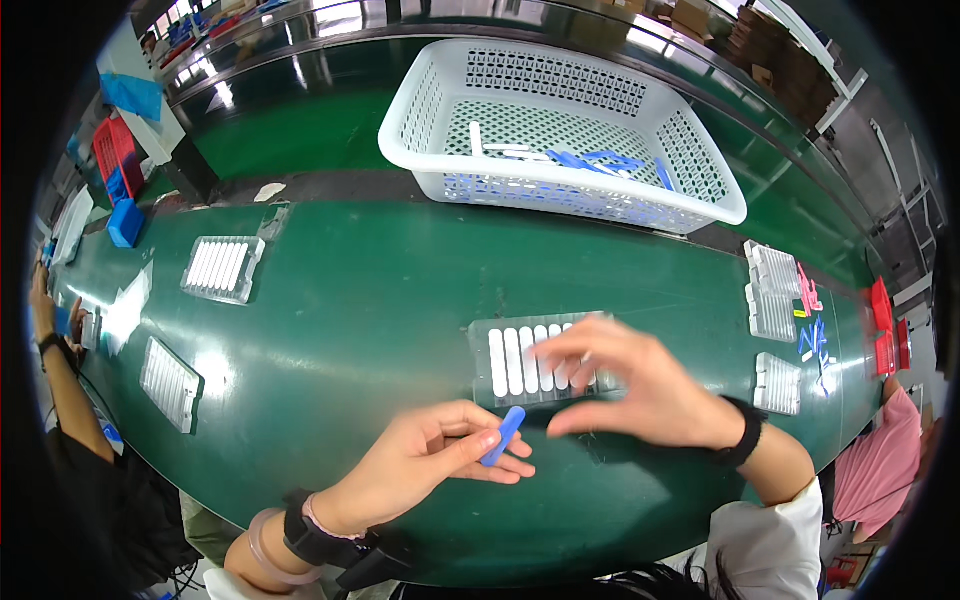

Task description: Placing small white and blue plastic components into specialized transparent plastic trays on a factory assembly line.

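Note:
My left hand pinches a small blue stick-shaped piece with rounded ends between thumb and fingers, a little above the green table. To its right, my right hand is held over a clear plastic tray. Its thumb and fingers are apart, and I see nothing in them. White rounded strips lie side by side in that tray; the hand hides those on the right.
A white perforated basket with several blue and white strips stands beyond. Filled trays lie at left and right, near loose blue pieces. Another person's arm reaches in at far left; a pink sleeve shows at right.

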`<state>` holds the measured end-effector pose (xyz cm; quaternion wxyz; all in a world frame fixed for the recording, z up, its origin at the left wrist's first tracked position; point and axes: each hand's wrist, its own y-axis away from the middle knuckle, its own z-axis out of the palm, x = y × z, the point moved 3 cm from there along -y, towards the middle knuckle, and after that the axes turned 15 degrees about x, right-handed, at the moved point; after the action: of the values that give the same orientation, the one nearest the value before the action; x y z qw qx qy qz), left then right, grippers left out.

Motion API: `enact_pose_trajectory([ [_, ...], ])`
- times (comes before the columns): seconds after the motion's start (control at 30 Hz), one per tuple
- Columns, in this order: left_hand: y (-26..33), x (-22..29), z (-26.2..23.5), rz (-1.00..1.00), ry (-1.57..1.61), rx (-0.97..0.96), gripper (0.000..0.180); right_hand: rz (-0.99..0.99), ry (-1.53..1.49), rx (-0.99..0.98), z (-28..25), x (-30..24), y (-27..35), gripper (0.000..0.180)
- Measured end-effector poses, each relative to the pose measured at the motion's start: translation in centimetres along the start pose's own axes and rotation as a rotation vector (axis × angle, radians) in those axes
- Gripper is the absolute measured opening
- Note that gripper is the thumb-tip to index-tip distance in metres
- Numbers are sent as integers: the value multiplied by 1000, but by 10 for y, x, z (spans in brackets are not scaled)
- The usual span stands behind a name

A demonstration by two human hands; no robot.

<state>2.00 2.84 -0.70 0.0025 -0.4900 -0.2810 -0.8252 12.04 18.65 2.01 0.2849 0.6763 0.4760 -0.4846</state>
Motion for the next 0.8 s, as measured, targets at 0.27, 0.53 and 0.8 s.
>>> enact_pose_trajectory([
  [0.27,1,-4,6,-183,-67,-152,25,370,-127,31,-24,4,-18,9],
  [0.53,0,-6,5,-168,-131,-187,25,94,399,31,-57,35,-43,28],
  [0.8,1,-6,2,-134,-135,-189,23,-142,428,60,-37,14,4,55],
])
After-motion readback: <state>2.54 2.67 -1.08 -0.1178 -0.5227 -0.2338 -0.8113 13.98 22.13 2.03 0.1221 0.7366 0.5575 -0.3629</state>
